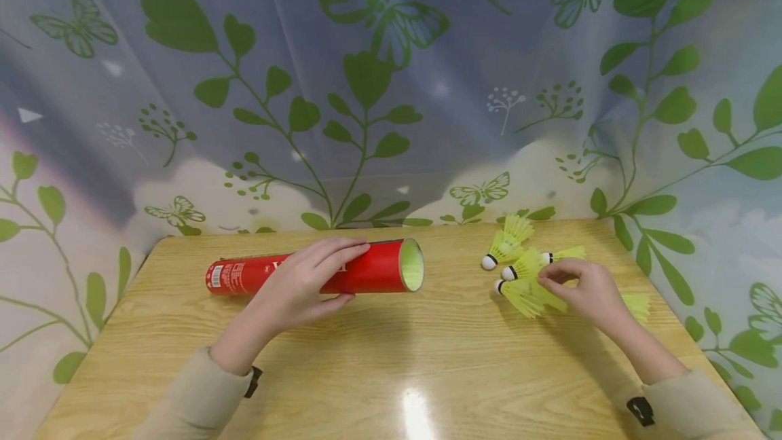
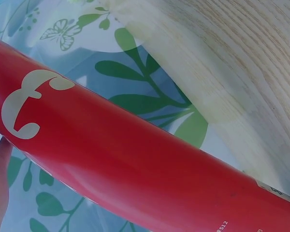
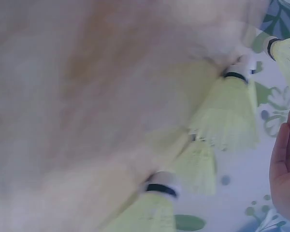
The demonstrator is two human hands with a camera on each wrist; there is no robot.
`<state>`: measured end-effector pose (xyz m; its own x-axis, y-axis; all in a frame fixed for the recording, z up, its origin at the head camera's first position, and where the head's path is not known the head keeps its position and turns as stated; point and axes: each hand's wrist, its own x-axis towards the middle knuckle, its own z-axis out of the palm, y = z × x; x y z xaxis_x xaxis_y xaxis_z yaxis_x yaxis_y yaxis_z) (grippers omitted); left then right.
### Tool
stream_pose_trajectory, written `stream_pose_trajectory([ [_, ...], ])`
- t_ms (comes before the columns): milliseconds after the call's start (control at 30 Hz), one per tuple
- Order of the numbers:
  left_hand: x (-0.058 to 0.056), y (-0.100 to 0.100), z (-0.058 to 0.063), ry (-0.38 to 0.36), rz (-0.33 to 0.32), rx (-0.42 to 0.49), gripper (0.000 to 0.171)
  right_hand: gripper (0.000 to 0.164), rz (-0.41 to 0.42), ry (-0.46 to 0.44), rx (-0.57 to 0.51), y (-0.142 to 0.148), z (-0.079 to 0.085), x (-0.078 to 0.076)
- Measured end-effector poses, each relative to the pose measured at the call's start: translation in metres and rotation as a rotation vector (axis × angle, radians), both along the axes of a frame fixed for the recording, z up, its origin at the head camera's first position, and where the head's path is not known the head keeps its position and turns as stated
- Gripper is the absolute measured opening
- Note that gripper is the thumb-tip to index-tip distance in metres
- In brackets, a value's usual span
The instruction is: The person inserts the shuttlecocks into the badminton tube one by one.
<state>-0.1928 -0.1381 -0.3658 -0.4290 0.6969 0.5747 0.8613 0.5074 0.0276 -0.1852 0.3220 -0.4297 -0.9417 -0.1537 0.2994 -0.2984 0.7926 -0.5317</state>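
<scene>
A red shuttlecock tube (image 1: pixel 381 267) lies sideways at the left of the table, its open end facing right and showing a pale green inside. My left hand (image 1: pixel 302 280) grips it around the middle, fingers over the top and thumb on the near side. At the right, my right hand (image 1: pixel 592 294) bends over a cluster of yellow shuttlecocks (image 1: pixel 518 296), thumb and forefinger together. The right wrist view has its fingertips at the skirt of one shuttlecock (image 3: pixel 286 55), pinching the rim. Part of the cluster is hidden behind this hand.
Beyond the right wrist, another shuttlecock skirt (image 1: pixel 637 305) shows on the wooden table (image 1: pixel 342 386). One shuttlecock (image 1: pixel 507 242) lies at the back of the cluster. A curtain (image 1: pixel 427 121) with leaves and butterflies hangs behind the table and at both sides.
</scene>
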Motion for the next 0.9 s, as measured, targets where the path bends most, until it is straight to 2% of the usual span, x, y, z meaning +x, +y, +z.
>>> stream_pose_trajectory([
  [400, 0.001, -0.001, 0.001, -0.003, -0.008, 0.011, 0.074, 0.009, 0.045, 0.076, -0.064, -0.029, 0.034, -0.001],
  [667, 0.001, -0.001, 0.001, 0.002, -0.008, 0.021, 0.074, 0.005, 0.042, 0.136, -0.104, -0.051, 0.055, -0.002],
  [900, 0.003, -0.002, 0.002, 0.002, -0.006, 0.024, 0.074, 0.006, 0.115, 0.171, -0.172, -0.069, 0.072, -0.001],
])
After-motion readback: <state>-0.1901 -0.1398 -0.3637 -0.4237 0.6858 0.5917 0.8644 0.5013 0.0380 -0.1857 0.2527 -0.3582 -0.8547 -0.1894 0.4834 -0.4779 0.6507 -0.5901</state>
